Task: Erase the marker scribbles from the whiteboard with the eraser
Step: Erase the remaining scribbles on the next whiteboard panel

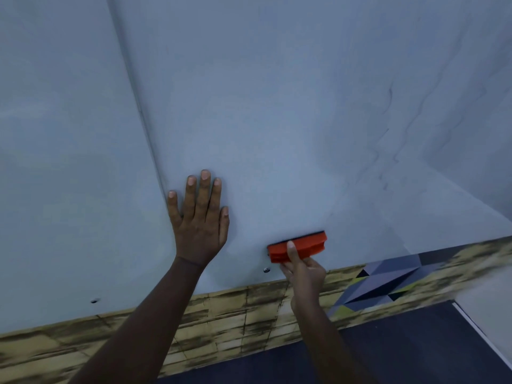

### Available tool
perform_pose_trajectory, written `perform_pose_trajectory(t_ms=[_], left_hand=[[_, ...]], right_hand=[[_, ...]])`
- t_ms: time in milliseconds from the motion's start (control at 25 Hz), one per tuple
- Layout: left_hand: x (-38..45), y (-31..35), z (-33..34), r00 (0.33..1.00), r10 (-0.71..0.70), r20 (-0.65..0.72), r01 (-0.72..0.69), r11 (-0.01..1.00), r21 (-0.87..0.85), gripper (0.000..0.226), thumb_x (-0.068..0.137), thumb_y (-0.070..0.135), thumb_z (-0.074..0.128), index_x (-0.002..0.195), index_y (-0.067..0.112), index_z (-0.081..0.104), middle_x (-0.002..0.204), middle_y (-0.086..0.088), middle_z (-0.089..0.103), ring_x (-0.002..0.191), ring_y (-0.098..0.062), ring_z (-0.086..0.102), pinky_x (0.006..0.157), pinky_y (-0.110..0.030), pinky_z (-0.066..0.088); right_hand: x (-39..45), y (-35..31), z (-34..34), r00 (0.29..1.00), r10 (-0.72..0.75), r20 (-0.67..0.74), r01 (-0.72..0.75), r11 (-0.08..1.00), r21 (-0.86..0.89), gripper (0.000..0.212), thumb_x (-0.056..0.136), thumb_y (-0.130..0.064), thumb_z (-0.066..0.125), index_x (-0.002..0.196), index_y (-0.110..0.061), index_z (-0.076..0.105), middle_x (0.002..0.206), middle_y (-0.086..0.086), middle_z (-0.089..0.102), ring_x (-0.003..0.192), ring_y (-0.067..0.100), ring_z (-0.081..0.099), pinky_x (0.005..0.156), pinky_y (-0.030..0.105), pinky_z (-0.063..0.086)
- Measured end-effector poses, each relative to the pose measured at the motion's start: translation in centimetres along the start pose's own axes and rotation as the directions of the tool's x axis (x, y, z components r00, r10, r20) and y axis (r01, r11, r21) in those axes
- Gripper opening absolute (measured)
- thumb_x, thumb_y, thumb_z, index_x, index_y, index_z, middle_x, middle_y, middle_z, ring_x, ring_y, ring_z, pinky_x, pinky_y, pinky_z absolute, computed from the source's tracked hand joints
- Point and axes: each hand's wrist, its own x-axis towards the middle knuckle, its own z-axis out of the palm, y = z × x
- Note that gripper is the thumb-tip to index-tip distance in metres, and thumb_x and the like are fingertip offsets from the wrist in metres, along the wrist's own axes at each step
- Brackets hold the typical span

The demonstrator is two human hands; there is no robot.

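Right hand (pixel 303 268) gripping orange eraser (pixel 297 246) against whiteboard (pixel 263 120), left hand (pixel 199 217) flat, fingers spread, faint scribbles (pixel 388 139), perhaps marker, no legible writing

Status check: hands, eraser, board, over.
Left hand flat on whiteboard. Right hand grips eraser, low on board. Faint marks remain upper right. Nothing blocking.

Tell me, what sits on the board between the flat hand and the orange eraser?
Nothing: the head view shows only bare whiteboard between the left hand, pressed flat, and the eraser that the right hand holds.
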Motion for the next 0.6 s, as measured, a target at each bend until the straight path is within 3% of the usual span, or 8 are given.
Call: perform_pose_trajectory(t_ms=[200, 400, 480, 600], left_hand=[[-1.8, 0.9, 0.0, 0.998, -0.027, 0.052, 0.027, 1.0, -0.012, 0.081, 0.107, 0.044, 0.048, 0.169, 0.011, 0.009, 0.178, -0.008, -0.006, 0.165, -0.027, -0.006, 0.132, -0.054, -0.005], [-4.1, 0.9, 0.2, 0.992, -0.021, 0.127, 0.022, 1.0, -0.008, 0.093, 0.103, 0.054, 0.058, 0.17, 0.013, 0.008, 0.178, -0.008, -0.006, 0.165, -0.029, -0.006, 0.131, -0.055, -0.005], [-4.6, 0.7, 0.3, 0.989, -0.009, 0.145, 0.008, 1.0, 0.002, 0.096, 0.102, 0.056, 0.06, 0.17, 0.013, 0.007, 0.178, -0.007, -0.006, 0.165, -0.028, -0.006, 0.131, -0.055, -0.005], [-5.0, 0.7, 0.4, 0.989, -0.001, 0.148, -0.001, 1.0, 0.017, 0.095, 0.103, 0.058, 0.058, 0.17, 0.014, 0.007, 0.178, -0.007, -0.007, 0.165, -0.027, -0.007, 0.132, -0.054, -0.006]], right_hand=[[3.7, 3.5, -3.0, 0.973, 0.228, -0.02, -0.227, 0.973, 0.036, 0.034, 0.087, -0.016, 0.082, 0.109, 0.004, 0.066, 0.107, 0.022, 0.075, 0.092, 0.03, 0.076, 0.078, 0.038, 0.065], [4.8, 7.9, -4.4, 0.893, 0.441, 0.088, -0.45, 0.872, 0.195, 0.055, 0.081, -0.021, 0.079, 0.125, 0.003, 0.058, 0.126, 0.028, 0.067, 0.115, 0.04, 0.067, 0.081, 0.045, 0.064], [4.8, 9.6, -4.3, 0.871, 0.474, 0.128, -0.49, 0.829, 0.269, 0.071, 0.075, -0.025, 0.08, 0.134, 0.003, 0.053, 0.132, 0.029, 0.063, 0.119, 0.041, 0.064, 0.077, 0.047, 0.065], [6.2, 11.8, -4.9, 0.842, 0.502, 0.196, -0.539, 0.793, 0.285, 0.109, 0.053, -0.03, 0.101, 0.142, 0.003, 0.048, 0.134, 0.029, 0.063, 0.121, 0.041, 0.065, 0.075, 0.043, 0.065]])
